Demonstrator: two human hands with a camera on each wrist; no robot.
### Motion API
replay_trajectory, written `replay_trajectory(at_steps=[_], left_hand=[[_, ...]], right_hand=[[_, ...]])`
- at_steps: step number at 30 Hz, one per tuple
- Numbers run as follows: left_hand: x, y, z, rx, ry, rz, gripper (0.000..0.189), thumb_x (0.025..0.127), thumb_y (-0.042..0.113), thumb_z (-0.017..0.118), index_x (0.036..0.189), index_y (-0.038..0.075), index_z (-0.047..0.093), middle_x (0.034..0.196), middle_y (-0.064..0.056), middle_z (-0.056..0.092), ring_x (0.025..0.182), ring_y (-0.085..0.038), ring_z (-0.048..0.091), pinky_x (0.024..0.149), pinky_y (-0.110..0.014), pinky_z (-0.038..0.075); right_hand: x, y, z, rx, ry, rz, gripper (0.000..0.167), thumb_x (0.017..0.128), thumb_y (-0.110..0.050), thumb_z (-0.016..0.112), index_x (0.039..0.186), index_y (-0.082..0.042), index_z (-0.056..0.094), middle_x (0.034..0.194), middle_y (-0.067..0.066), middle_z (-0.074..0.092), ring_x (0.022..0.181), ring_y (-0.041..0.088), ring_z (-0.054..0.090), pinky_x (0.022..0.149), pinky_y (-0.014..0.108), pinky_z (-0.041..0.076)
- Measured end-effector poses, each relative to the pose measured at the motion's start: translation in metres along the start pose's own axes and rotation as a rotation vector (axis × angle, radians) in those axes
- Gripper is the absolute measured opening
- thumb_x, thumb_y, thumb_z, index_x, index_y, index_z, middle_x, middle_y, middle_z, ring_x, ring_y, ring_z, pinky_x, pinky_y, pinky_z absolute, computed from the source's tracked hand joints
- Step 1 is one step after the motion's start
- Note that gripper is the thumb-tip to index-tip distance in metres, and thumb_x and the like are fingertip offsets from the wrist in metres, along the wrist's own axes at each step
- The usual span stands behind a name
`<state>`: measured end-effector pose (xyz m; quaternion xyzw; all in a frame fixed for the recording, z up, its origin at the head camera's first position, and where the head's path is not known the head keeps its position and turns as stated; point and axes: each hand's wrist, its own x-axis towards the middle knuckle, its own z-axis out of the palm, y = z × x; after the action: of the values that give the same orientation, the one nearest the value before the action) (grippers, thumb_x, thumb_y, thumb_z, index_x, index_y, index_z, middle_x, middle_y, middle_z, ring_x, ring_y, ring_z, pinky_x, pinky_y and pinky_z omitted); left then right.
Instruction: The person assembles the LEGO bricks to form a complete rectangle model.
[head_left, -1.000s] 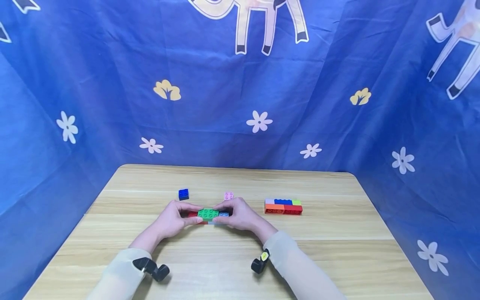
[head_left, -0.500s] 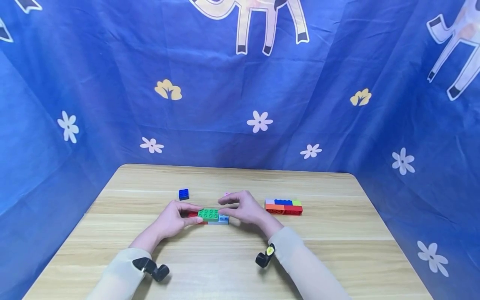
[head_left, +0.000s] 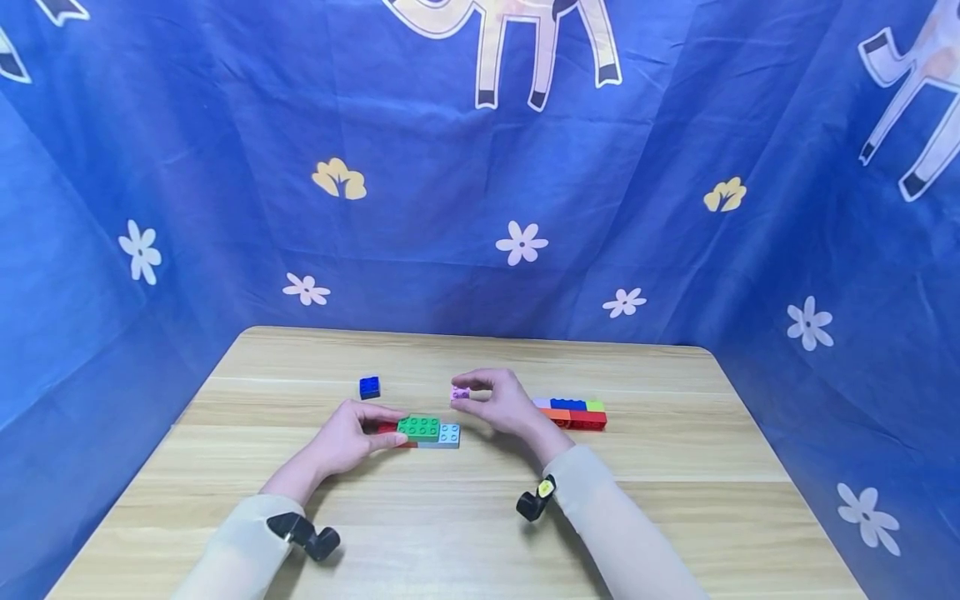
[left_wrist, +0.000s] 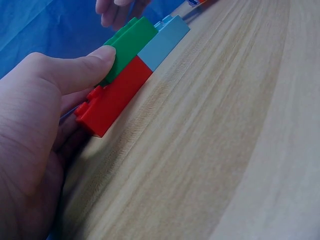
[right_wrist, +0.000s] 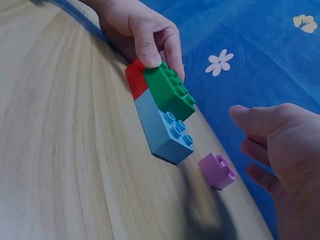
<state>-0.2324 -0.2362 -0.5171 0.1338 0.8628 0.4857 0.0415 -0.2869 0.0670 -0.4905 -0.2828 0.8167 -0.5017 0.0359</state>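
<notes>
On the table a green brick (head_left: 419,428) sits across a red brick (left_wrist: 116,98) and a light blue brick (right_wrist: 161,129) that lie end to end. My left hand (head_left: 344,438) pinches the green brick's left end between thumb and fingers. The thumb (left_wrist: 85,67) lies against its side, while the other fingers are mostly hidden behind. Farther back, a small pink brick (right_wrist: 217,171) stands on the table. Over it is my right hand (head_left: 498,402), its thumb and fingers spread apart; the right wrist view shows a gap between the fingertips and the brick.
A small dark blue brick (head_left: 369,387) lies at the back left. To the right stands a built block of orange, red, blue, lilac and lime bricks (head_left: 585,419), partly behind my right wrist. A blue patterned curtain (head_left: 420,275) hangs behind the wooden table (head_left: 450,533).
My right hand has let go of the green brick's right end and moved back and right to the pink brick. The left hand keeps its hold in place.
</notes>
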Motion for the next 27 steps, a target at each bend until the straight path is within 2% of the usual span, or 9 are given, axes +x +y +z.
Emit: replay_trajectory(at_steps=[6, 14, 19, 27], left_hand=[[-0.001, -0.002, -0.001, -0.007, 0.003, -0.008, 0.045, 0.081, 0.034, 0.094, 0.121, 0.020, 0.081, 0.122, -0.001, 0.076, 0.119, -0.027, 0.066, 0.109, -0.052, 0.043], [-0.001, 0.000, -0.001, 0.001, 0.004, -0.014, 0.044, 0.082, 0.034, 0.094, 0.121, 0.020, 0.082, 0.123, -0.002, 0.076, 0.122, -0.029, 0.064, 0.110, -0.054, 0.042], [-0.002, 0.001, -0.002, -0.006, -0.002, -0.015, 0.044, 0.082, 0.034, 0.093, 0.122, 0.020, 0.081, 0.123, -0.001, 0.076, 0.123, -0.029, 0.064, 0.112, -0.055, 0.041], [-0.004, 0.003, -0.001, 0.003, -0.003, -0.010, 0.044, 0.083, 0.034, 0.093, 0.123, 0.021, 0.081, 0.123, -0.001, 0.076, 0.124, -0.030, 0.064, 0.113, -0.058, 0.039]], right_hand=[[0.003, 0.006, 0.003, 0.009, 0.025, 0.060, 0.047, 0.094, -0.022, 0.084, 0.135, -0.003, 0.071, 0.134, 0.003, 0.071, 0.125, 0.034, 0.066, 0.107, 0.045, 0.051], [0.010, 0.019, 0.006, -0.044, 0.039, 0.098, 0.054, 0.089, -0.019, 0.088, 0.137, -0.003, 0.069, 0.134, 0.006, 0.071, 0.123, 0.022, 0.066, 0.109, 0.036, 0.049], [0.014, 0.021, 0.008, -0.041, 0.024, 0.142, 0.058, 0.087, -0.017, 0.089, 0.138, 0.000, 0.067, 0.135, 0.008, 0.070, 0.127, 0.024, 0.064, 0.112, 0.038, 0.047], [0.016, 0.024, 0.012, -0.075, 0.022, 0.143, 0.050, 0.088, -0.016, 0.089, 0.132, -0.001, 0.072, 0.129, 0.008, 0.072, 0.124, 0.025, 0.064, 0.109, 0.038, 0.048]])
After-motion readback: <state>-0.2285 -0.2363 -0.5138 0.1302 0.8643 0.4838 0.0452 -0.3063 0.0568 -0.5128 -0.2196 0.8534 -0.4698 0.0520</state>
